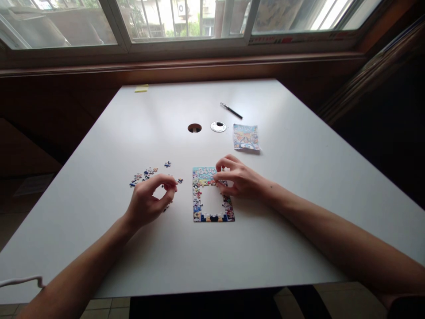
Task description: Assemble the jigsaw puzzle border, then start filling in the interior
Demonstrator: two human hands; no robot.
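A partly assembled jigsaw puzzle (197,195) lies flat on the white table, its frame of picture pieces surrounding a bare middle. Over its upper right part, my right hand (241,177) has bent, separated fingers, with the tips at the puzzle's top section. No piece shows between them, and the hand covers part of the right border. To the left, my left hand (149,195) hovers by the loose puzzle pieces (145,174), thumb and forefinger brought together in a pinch. Whatever sits between those fingertips is too small to make out. One loose piece (168,164) lies beyond this hand.
A printed packet (245,137) lies behind my right hand, with a black pen (231,110) farther back. Near them are a round cable hole (194,128) and its silver cover (218,127). A yellow sticky note (141,88) is at the far left edge.
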